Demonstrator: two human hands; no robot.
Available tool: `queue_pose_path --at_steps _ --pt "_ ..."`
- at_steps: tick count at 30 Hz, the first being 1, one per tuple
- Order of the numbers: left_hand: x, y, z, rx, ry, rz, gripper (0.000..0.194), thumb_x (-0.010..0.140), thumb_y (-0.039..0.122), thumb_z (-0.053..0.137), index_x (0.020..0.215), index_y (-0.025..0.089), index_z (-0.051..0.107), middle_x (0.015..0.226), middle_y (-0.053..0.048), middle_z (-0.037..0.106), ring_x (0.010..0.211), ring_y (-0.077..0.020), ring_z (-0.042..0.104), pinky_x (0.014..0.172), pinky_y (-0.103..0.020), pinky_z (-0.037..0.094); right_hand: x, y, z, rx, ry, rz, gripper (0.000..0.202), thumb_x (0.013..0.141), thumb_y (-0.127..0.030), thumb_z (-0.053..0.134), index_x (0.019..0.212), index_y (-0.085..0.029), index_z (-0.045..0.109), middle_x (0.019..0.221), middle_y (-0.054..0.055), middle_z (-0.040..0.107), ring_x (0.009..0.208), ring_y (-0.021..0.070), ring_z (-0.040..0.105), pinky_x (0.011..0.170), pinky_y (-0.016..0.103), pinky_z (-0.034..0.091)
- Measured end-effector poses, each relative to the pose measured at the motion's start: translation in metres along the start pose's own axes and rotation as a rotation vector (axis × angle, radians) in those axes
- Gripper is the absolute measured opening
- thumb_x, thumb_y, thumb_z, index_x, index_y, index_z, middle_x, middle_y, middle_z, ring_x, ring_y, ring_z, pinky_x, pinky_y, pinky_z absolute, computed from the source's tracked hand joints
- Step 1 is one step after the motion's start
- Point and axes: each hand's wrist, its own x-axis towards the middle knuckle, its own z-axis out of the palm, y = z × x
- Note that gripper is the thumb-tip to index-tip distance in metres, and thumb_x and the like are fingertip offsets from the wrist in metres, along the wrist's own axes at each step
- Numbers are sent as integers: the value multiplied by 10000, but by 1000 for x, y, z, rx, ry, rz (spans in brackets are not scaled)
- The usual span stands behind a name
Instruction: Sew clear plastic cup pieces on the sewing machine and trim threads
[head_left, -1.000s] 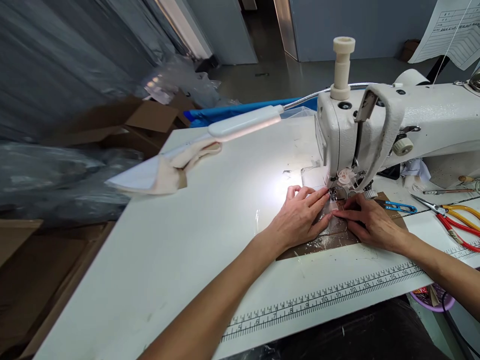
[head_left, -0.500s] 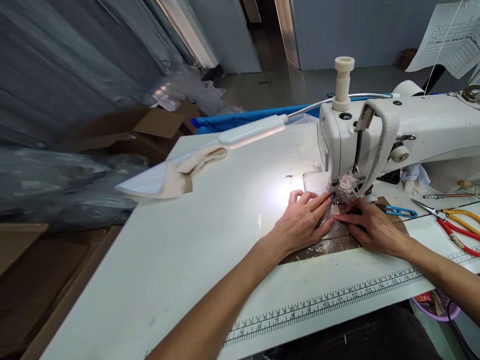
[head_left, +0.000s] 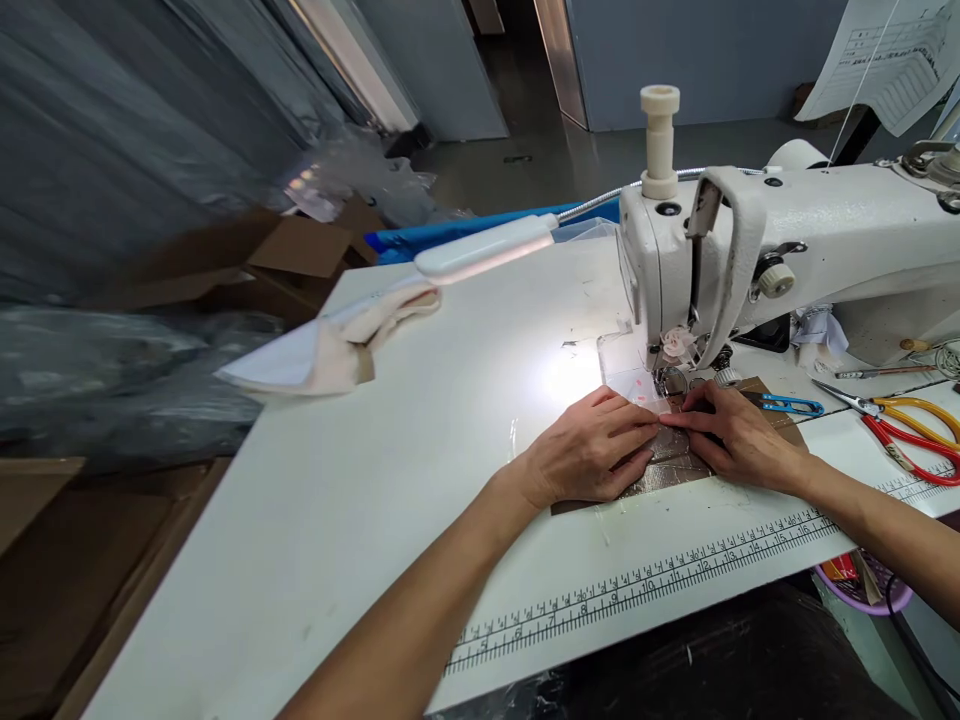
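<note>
The left hand (head_left: 600, 447) and right hand (head_left: 735, 435) lay fingertip to fingertip on sheer white fabric (head_left: 636, 387), pinching or merely pressing I couldn't tell, its visible part pointing away beside the presser foot (head_left: 661, 382), its long axis partly hidden.

The table-edge ruler (head_left: 649, 586) shows 10, 11, 12 and 13.

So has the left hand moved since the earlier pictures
Yes. Judged against the sewing machine, the left hand has drawn back toward the ruler markings.
</note>
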Motion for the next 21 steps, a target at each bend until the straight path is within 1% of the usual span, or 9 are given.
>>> queue_pose_path --at_steps 4,11,16,21 --pt "0 -1 1 -1 -46 -7 220 870 175 472 916 177 687 958 -80 725 739 -173 626 652 -351 501 0 0 0 -5 -3 -1 356 922 -182 461 1204 -246 669 1016 106 584 976 244 538 848 431 512" --pt "0 0 1 -7 9 17 195 847 176 497 913 148 679 923 -79 721 692 -175 604 639 -352 495 0 1 3 -10 -1 -8 346 933 -200 450 1193 -234 675 1020 110 577 972 243 534 850 430 508" --pt "-3 -2 3 -33 -62 -1 221 849 231 489 931 179 687 933 -81 705 731 -188 609 672 -374 493 -1 2 2 -23 19 -45 350 929 -190 451 1199 -228 670 1021 110 568 954 237 537 851 437 516" --pt "-6 -6 6 -44 -60 -12 221 875 177 473 903 207 690 910 -68 699 730 -171 609 674 -360 487 -2 2 2 -37 48 -85 344 940 -201 443 1200 -206 669 1006 112 557 961 235 536 850 435 525"
